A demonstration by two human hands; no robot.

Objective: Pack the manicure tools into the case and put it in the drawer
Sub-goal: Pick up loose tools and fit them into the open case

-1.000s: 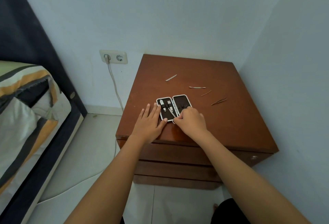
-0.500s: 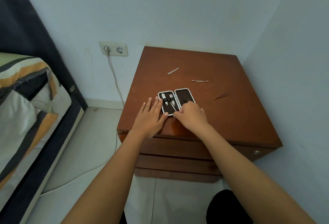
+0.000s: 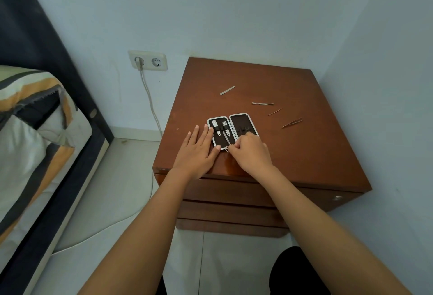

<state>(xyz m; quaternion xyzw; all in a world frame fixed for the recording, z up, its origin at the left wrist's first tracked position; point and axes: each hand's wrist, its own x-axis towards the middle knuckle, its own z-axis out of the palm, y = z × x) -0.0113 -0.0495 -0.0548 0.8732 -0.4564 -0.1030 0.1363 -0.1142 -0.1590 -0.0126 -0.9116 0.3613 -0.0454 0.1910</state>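
Note:
A small manicure case (image 3: 241,121) lies open flat on the brown nightstand (image 3: 304,149), dark lining up, with a clipper and small scissors (image 3: 226,135) in its left half. My left hand (image 3: 199,151) rests flat on the wood, fingertips touching the case's left edge. My right hand (image 3: 251,151) is curled at the case's near edge, fingers pinching the scissors' ring handle. Loose tools lie beyond: a nail file (image 3: 227,90), a cuticle pusher (image 3: 263,103), a thin pick (image 3: 275,111) and tweezers (image 3: 292,123).
The nightstand has drawer fronts (image 3: 234,191) below its top and stands in a corner, walls behind and to the right. A wall socket (image 3: 147,60) with a plugged cable is at the left. A bed (image 3: 35,142) with striped bedding fills the left side.
The view has shifted slightly. My hands stay at the case, the right one still working the scissors at its near edge. The loose tools have not moved.

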